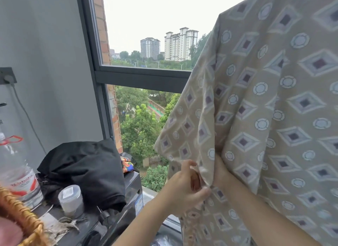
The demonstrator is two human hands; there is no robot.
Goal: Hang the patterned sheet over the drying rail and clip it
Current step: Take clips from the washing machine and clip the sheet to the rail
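Beige patterned sheet (274,99) pinched by left hand (184,188), right hand (221,172) under fold

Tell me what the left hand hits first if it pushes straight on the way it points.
The sheet: the left hand pinches its hanging fold, with the right hand apparently just behind it, though depth is unclear.

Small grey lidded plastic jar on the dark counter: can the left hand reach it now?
Probably not yet: the left hand pinches the beige patterned sheet; once freed, the path to the grey jar looks open.
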